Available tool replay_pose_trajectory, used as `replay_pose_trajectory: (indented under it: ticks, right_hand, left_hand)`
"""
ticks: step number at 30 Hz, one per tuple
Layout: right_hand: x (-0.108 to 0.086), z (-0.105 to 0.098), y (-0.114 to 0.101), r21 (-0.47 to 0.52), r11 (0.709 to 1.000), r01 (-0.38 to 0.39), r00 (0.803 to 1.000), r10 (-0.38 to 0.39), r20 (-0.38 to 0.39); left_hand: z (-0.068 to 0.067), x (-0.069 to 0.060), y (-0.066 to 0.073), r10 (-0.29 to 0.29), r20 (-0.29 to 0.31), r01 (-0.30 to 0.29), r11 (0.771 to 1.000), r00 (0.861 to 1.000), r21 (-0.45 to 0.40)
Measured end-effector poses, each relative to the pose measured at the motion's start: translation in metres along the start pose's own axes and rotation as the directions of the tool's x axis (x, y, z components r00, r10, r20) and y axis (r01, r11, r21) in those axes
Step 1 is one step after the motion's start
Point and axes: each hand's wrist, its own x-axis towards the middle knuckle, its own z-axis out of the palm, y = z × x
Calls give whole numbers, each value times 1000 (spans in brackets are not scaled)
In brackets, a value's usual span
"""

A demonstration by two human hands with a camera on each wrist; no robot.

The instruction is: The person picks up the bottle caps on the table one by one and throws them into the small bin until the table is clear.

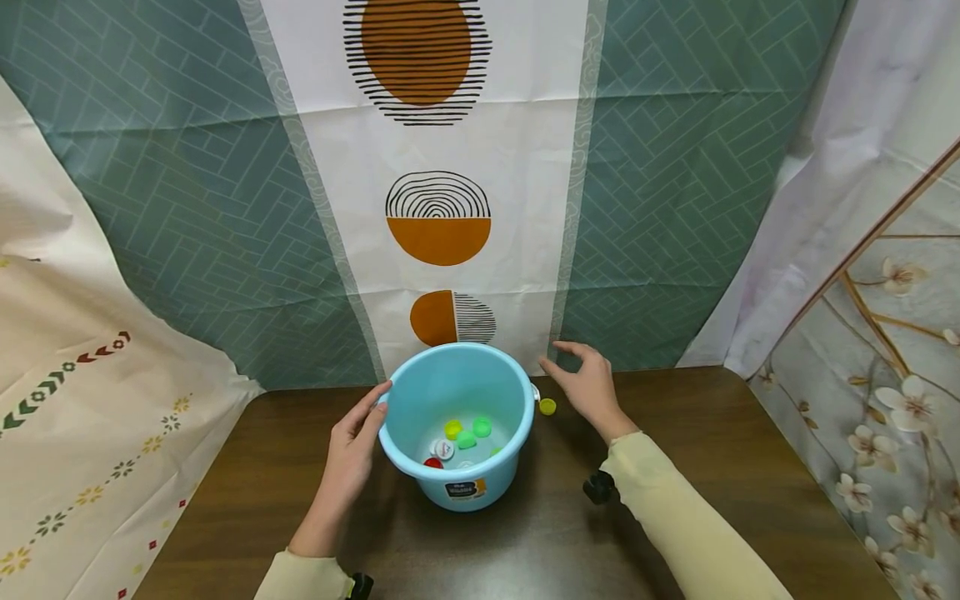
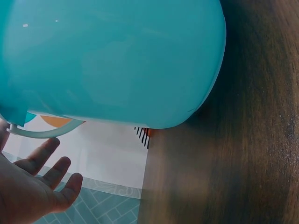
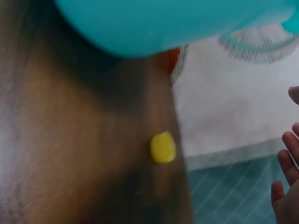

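A light blue bucket (image 1: 457, 492) stands upright on the table, its bottom scattered with plastic caps. Among these are a yellow cap (image 1: 453, 429), green caps (image 1: 482, 427), a white cap (image 1: 444, 450) and a red cap (image 1: 432, 462). My left hand (image 1: 351, 437) touches the bucket's left rim with thumb and forefinger; in the left wrist view its other fingers (image 2: 55, 172) stretch loosely apart from the wall. Right of the bucket, a single yellow cap (image 1: 547, 407) lies on the wood. Above and behind it, my right hand (image 1: 588, 383) is raised with thumb and fingers parted, holding nothing.
The dark wooden table (image 1: 570, 533) ends at a patterned cloth backdrop (image 1: 667, 250). The bucket's pale handle (image 2: 46, 133) hangs at the rim. Draped cloth (image 1: 112, 417) borders the left side, and a floral cloth (image 1: 877, 400) the right. Each wrist wears a dark device (image 1: 600, 487).
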Motion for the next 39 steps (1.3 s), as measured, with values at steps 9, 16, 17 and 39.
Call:
replay_pose_trajectory:
  ticks: [9,16,17,39]
  right_hand:
    - [-9,10,34,-45,998,-39,995,42,89]
    - [-17,18,55,-95,992,-79,982,93,164]
    - [-18,19,57,-107,991,-83,980,101,172]
    - [-26,39,64,-286,957,-46,953,128,273]
  left_hand:
    - [0,1,-5,13,-7,-13,1000,1000,-11]
    - [0,9,-29,21,-9,-21,1000,1000,8]
    - [0,9,-28,18,-9,-18,1000,1000,5]
    - [0,1,-2,24,1,-24,1000,1000,5]
